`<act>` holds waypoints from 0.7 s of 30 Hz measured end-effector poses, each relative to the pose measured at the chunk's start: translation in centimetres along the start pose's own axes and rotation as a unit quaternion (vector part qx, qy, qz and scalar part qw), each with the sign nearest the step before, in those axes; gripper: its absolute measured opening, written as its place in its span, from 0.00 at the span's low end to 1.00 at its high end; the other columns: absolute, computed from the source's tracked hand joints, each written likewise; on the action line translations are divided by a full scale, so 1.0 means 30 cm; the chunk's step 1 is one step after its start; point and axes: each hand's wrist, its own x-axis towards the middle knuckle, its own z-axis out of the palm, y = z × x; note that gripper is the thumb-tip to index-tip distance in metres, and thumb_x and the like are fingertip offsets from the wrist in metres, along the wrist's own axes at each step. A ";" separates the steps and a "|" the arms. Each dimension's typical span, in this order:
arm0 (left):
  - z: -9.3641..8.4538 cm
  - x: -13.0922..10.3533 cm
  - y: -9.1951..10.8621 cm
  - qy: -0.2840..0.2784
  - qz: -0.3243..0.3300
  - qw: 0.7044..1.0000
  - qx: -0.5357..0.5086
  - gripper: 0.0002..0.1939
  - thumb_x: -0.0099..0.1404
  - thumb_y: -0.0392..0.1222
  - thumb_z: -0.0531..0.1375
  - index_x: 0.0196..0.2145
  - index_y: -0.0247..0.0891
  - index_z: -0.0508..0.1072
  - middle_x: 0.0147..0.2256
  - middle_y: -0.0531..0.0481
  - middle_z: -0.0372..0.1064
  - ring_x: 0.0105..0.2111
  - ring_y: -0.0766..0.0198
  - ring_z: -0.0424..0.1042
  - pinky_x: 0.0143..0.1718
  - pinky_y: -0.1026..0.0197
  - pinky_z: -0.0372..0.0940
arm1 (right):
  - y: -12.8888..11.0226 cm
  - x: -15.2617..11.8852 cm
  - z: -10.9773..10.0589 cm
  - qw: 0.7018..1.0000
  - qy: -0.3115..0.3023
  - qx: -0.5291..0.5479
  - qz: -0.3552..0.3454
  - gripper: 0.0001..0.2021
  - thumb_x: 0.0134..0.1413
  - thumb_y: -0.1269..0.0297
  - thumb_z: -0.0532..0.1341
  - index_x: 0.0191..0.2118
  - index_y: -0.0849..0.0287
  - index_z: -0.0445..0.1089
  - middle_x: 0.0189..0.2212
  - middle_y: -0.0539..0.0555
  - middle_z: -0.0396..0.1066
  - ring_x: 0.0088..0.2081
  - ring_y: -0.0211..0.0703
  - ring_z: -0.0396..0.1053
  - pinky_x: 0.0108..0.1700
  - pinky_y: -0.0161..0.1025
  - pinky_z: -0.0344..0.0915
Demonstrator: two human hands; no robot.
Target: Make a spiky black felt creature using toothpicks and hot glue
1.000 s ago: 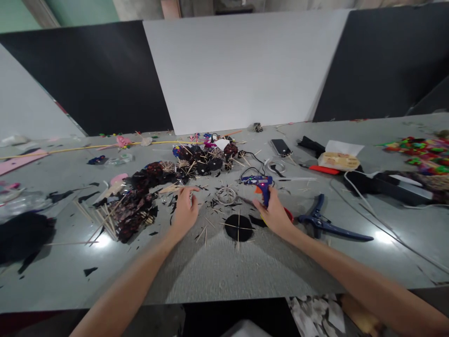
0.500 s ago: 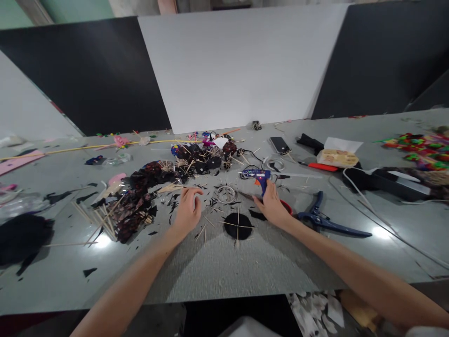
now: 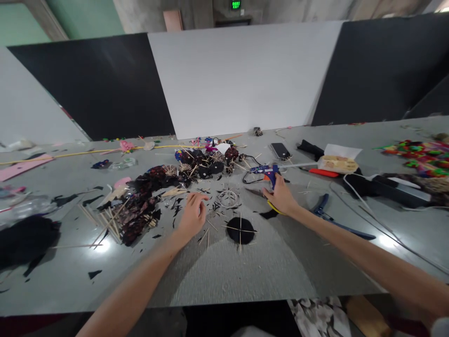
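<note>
Glue gun (image 3: 274,174) gripped in right hand (image 3: 283,194), beyond and right of black disc (image 3: 234,224).
Right fingers closed round gun's handle, nozzle pointing left; left hand (image 3: 192,214) left of disc, fingers loosely curled, partly open, nothing seen in it. Crossed sticks (image 3: 240,230) on disc, wire coil (image 3: 227,206) just beyond it, loose sticks (image 3: 208,238) left, cutter (image 3: 351,229) right.

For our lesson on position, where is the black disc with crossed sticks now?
In the head view, the black disc lies on the table just right of centre, between the left hand and right hand but nearer the person.
</note>
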 end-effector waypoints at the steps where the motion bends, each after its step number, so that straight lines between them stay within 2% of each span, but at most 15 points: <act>1: 0.002 -0.001 -0.001 -0.001 0.001 1.000 0.000 0.14 0.69 0.27 0.50 0.45 0.41 0.68 0.42 0.45 0.71 0.48 0.53 0.69 0.51 0.50 0.67 | -0.010 -0.004 -0.019 1.000 0.006 0.004 0.001 0.42 0.60 0.43 0.60 0.68 0.72 0.51 0.62 0.79 0.61 0.63 0.71 0.63 0.63 0.64 0.62; 4: 0.001 -0.001 -0.003 -0.013 0.005 1.000 0.004 0.13 0.70 0.28 0.49 0.45 0.41 0.69 0.42 0.44 0.71 0.48 0.53 0.69 0.51 0.50 0.67 | -0.060 -0.046 -0.074 0.998 -0.005 0.057 0.022 0.40 0.59 0.40 0.62 0.66 0.64 0.55 0.53 0.69 0.72 0.49 0.62 0.74 0.52 0.56 0.72; 6: -0.008 0.006 -0.004 -0.033 0.007 0.999 0.004 0.12 0.71 0.30 0.49 0.45 0.41 0.69 0.43 0.44 0.71 0.48 0.54 0.70 0.51 0.51 0.67 | -0.095 -0.086 -0.104 0.995 -0.030 0.087 0.034 0.37 0.59 0.40 0.64 0.63 0.61 0.58 0.48 0.64 0.75 0.43 0.56 0.76 0.46 0.51 0.73; 8: -0.030 0.017 -0.002 -0.068 0.001 0.998 0.011 0.11 0.72 0.32 0.50 0.45 0.41 0.69 0.42 0.44 0.72 0.45 0.55 0.72 0.48 0.53 0.67 | -0.123 -0.123 -0.128 0.995 -0.039 0.085 0.032 0.32 0.58 0.41 0.64 0.58 0.58 0.63 0.43 0.60 0.76 0.40 0.56 0.76 0.44 0.49 0.72; 10: -0.066 0.026 0.005 -0.134 -0.008 0.990 0.038 0.08 0.73 0.36 0.52 0.42 0.42 0.71 0.37 0.46 0.73 0.37 0.56 0.73 0.42 0.56 0.67 | -0.140 -0.149 -0.145 0.995 -0.047 0.085 0.030 0.27 0.59 0.42 0.64 0.54 0.57 0.64 0.39 0.58 0.76 0.38 0.54 0.75 0.41 0.46 0.70; 11: -0.088 0.029 0.010 -0.189 -0.006 0.980 0.061 0.08 0.73 0.39 0.53 0.38 0.43 0.72 0.32 0.49 0.72 0.32 0.57 0.72 0.38 0.57 0.66 | -0.147 -0.157 -0.151 0.994 -0.053 0.087 0.032 0.25 0.60 0.43 0.64 0.52 0.56 0.65 0.38 0.57 0.76 0.37 0.53 0.75 0.40 0.45 0.70; 13: -0.135 0.028 0.024 -0.275 -0.003 0.956 0.101 0.12 0.73 0.47 0.56 0.31 0.44 0.72 0.26 0.51 0.69 0.26 0.58 0.69 0.34 0.58 0.62 | -0.158 -0.165 -0.159 0.993 -0.065 0.086 0.040 0.21 0.62 0.44 0.62 0.50 0.56 0.65 0.36 0.56 0.76 0.36 0.52 0.75 0.38 0.43 0.68; 16: -0.190 0.018 0.034 -0.357 -0.018 0.929 0.093 0.16 0.66 0.57 0.64 0.28 0.45 0.72 0.27 0.51 0.71 0.28 0.57 0.70 0.30 0.59 0.58 | -0.172 -0.169 -0.167 0.993 -0.070 0.084 0.039 0.20 0.62 0.46 0.62 0.49 0.56 0.64 0.36 0.56 0.76 0.36 0.53 0.74 0.39 0.44 0.68; 19: -0.208 0.016 0.022 -0.439 -0.073 0.892 0.082 0.17 0.58 0.58 0.69 0.32 0.44 0.73 0.31 0.50 0.73 0.31 0.56 0.71 0.30 0.60 0.55 | -0.186 -0.175 -0.174 0.992 -0.077 0.091 0.042 0.22 0.62 0.47 0.61 0.51 0.57 0.62 0.40 0.59 0.75 0.39 0.54 0.74 0.42 0.46 0.68; 21: -0.207 0.024 0.008 -0.474 -0.109 0.870 0.083 0.17 0.56 0.56 0.69 0.33 0.42 0.73 0.33 0.49 0.73 0.33 0.55 0.71 0.31 0.60 0.55 | -0.196 -0.180 -0.179 0.990 -0.086 0.092 0.057 0.23 0.62 0.47 0.61 0.53 0.58 0.62 0.41 0.60 0.75 0.41 0.55 0.74 0.43 0.47 0.68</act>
